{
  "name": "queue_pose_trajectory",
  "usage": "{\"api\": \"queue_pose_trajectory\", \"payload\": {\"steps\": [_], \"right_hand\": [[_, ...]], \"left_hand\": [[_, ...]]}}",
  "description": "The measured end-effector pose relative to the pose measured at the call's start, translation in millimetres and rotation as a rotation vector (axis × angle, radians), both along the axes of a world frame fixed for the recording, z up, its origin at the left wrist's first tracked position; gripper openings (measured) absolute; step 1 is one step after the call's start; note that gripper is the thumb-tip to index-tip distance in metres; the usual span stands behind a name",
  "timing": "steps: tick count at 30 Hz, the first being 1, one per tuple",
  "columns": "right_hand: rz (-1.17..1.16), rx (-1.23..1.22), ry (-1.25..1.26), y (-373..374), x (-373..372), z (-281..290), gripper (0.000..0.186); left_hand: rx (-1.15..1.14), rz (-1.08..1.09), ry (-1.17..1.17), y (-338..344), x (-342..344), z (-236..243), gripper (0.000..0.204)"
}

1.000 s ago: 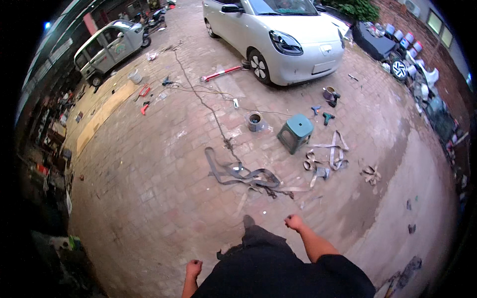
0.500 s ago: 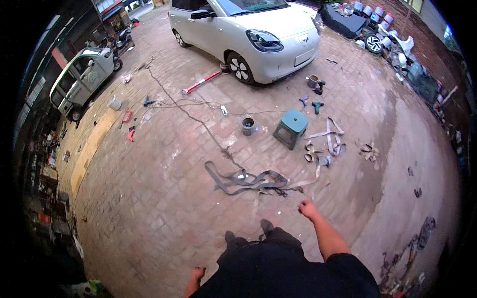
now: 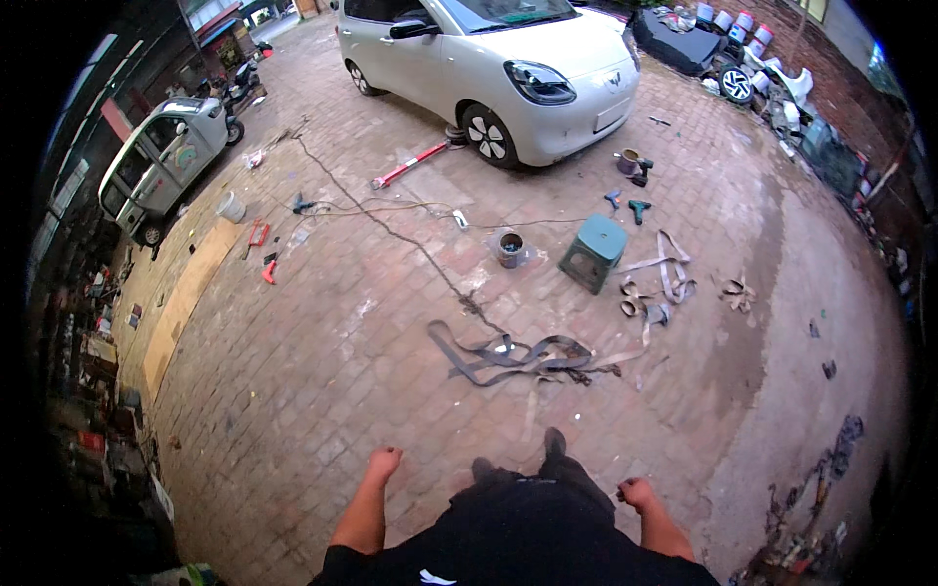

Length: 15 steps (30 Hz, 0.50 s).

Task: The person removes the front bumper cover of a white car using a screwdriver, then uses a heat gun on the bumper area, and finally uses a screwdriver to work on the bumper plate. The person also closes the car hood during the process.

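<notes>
My left hand [image 3: 386, 461] hangs over the brick paving at the lower middle, its fingers curled in with nothing seen in them. On the other side of my body, my right hand [image 3: 635, 493] is also curled closed and looks bare of any object. Neither touches anything. Nearest to both, beyond my feet, lies a tangle of grey webbing strap [image 3: 469, 371] on the ground. A paler strap [image 3: 674, 269] lies in loops farther right, beside a green plastic stool [image 3: 595, 252].
A white car [image 3: 547, 88] stands ahead, with a red-handled floor jack [image 3: 410, 166] by its front wheel. Around lie a tin bucket [image 3: 509, 249], a green power tool [image 3: 638, 211], a long cable [image 3: 391, 234] and a wooden board [image 3: 186, 293]. Wheel and car parts [image 3: 735, 85] are piled right.
My left hand has swung forward and up into fuller view, while my right hand has drawn back toward my body. The ground items have shifted slightly right in view.
</notes>
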State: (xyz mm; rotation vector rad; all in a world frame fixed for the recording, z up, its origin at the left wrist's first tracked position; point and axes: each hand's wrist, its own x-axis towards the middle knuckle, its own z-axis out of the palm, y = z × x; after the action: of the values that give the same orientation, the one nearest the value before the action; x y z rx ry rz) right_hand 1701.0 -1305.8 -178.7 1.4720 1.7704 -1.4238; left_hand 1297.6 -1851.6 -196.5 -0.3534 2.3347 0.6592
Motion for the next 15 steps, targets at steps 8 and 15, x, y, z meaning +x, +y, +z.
{"api": "queue_pose_trajectory", "payload": {"steps": [8, 15], "right_hand": [[0.014, 0.05, 0.174, -11, -49, 4, 0.024], [0.114, 0.079, 0.085, 13, -42, 2, 0.027]], "left_hand": [[-0.058, -0.251, -0.022, 33, 21, -11, 0.046], [0.058, -0.197, -0.07, 24, 74, -25, 0.053]]}}
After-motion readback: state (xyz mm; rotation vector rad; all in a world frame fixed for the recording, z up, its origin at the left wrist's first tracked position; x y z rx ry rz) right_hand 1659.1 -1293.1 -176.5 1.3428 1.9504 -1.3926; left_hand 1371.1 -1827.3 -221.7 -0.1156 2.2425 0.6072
